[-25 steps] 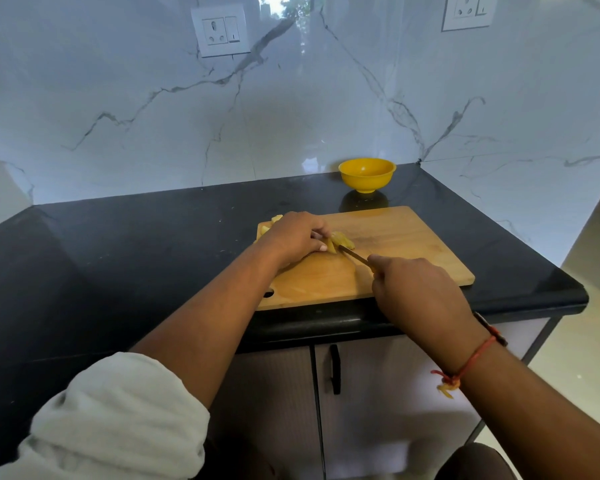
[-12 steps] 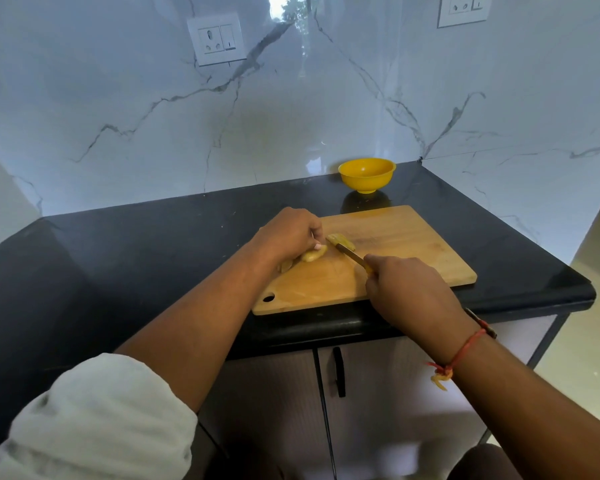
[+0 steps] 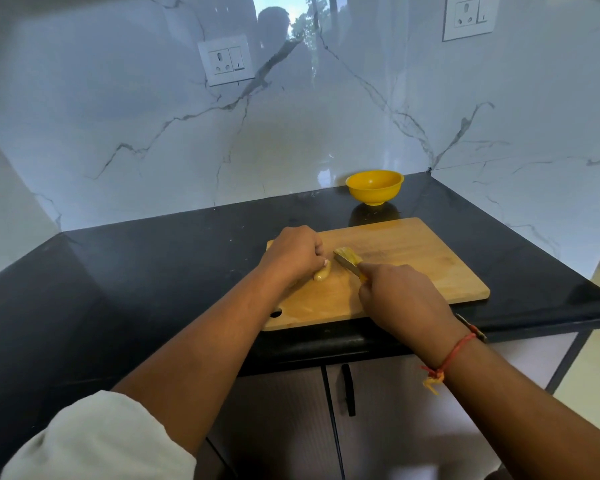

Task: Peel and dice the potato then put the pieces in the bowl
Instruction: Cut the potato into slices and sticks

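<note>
A wooden cutting board (image 3: 423, 268) lies on the black counter. My left hand (image 3: 293, 254) curls over a peeled yellow potato piece (image 3: 323, 273) on the board's left part, holding it down. My right hand (image 3: 400, 296) grips a knife (image 3: 347, 264) whose blade points up and left, just right of that piece. A separate cut potato piece (image 3: 347, 254) lies against the blade. The yellow bowl (image 3: 374, 187) stands behind the board near the wall and looks empty.
The black counter (image 3: 136, 289) spreads wide to the left of the board and ends at an edge on the right. Marble walls with two socket plates (image 3: 226, 64) rise behind. Cabinet doors with a dark handle (image 3: 349, 389) are below the counter.
My left hand drew the held potato piece away from the cut piece, which now lies apart by the blade. The view tilted upward a little.
</note>
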Demonstrator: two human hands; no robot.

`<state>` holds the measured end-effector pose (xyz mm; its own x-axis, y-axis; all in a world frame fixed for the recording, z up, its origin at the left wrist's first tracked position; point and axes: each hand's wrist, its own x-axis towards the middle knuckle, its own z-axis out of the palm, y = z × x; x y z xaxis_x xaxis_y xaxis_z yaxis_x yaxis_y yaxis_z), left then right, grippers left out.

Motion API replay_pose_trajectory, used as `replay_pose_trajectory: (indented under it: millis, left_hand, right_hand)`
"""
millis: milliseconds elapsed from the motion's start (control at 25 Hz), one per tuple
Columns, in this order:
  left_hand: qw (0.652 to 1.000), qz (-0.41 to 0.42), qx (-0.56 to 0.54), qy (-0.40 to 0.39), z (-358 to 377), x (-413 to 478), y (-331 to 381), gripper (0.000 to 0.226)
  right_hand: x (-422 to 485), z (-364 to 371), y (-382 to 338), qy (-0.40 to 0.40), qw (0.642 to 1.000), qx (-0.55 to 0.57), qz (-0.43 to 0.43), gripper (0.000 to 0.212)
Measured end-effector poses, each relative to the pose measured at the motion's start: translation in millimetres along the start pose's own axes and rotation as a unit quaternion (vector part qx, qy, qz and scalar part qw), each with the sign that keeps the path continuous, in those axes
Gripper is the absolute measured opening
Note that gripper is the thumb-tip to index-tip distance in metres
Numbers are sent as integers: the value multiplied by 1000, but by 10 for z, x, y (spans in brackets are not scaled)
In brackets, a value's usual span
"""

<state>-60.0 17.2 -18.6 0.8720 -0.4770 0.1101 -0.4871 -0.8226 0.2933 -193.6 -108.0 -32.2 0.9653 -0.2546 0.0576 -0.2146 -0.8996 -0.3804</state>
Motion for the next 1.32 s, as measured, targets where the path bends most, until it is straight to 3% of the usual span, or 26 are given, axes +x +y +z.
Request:
replay_pose_trajectory:
  millis: [80, 240, 720, 1000, 1320]
  left_hand:
    - [999, -11, -32, -17, -41, -21, -17, 7]
    - [993, 1, -78, -83, -108, -104, -82, 24]
    - [990, 36, -118, 67, 260, -218, -157, 28]
    - [986, 41, -136, 89, 262, -263, -165, 23]
    - [984, 36, -155, 81, 255, -226, -171, 23]
  right_hand:
    - [13, 4, -4, 0, 1000, 1, -7, 46]
    - [43, 16, -20, -4, 1000, 0, -26, 45]
    - [197, 4, -32, 3, 999, -23, -43, 43]
    - [272, -58, -99, 10, 997, -54, -60, 35]
    - [329, 37, -200, -18, 999, -43, -14, 28]
